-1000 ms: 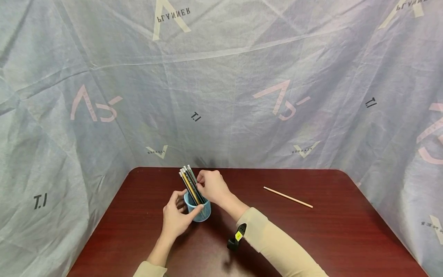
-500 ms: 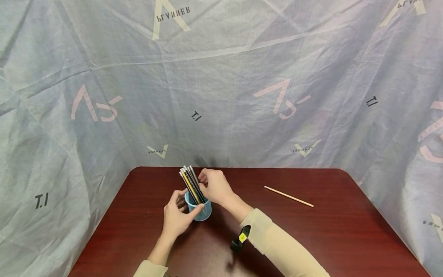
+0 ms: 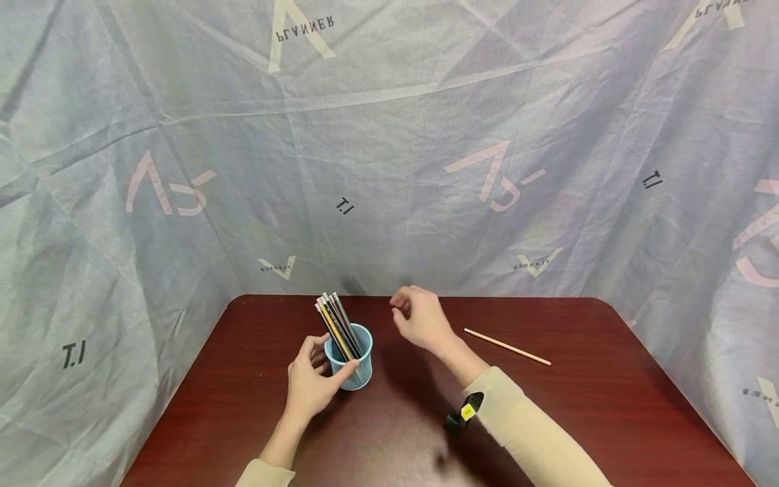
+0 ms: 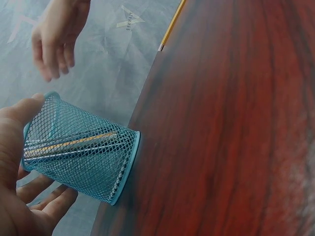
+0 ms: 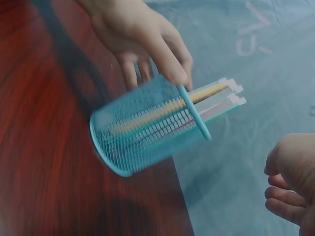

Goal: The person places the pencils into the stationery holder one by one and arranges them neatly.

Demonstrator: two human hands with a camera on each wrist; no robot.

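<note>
A light-blue mesh pencil cup (image 3: 359,375) stands upright on the table, with several pencils (image 3: 333,323) leaning left inside it. My left hand (image 3: 310,382) grips the cup by its rim, thumb on the near side and fingers round the left side. The mesh wall of the cup (image 4: 83,147) and pencils show clearly in the left wrist view. Away to the right of the cup, my right hand (image 3: 422,321) hovers above the table with loosely bent fingers and holds nothing. In the right wrist view that right hand (image 5: 293,182) is apart from the cup.
One light wooden pencil (image 3: 507,347) lies slantwise on the dark red table (image 3: 578,419), right of my right hand. A grey printed cloth (image 3: 389,169) hangs behind the table and along both sides.
My right hand has left the pencils in the cup and moved right, above the table. My left hand stays on the cup, which has barely moved.
</note>
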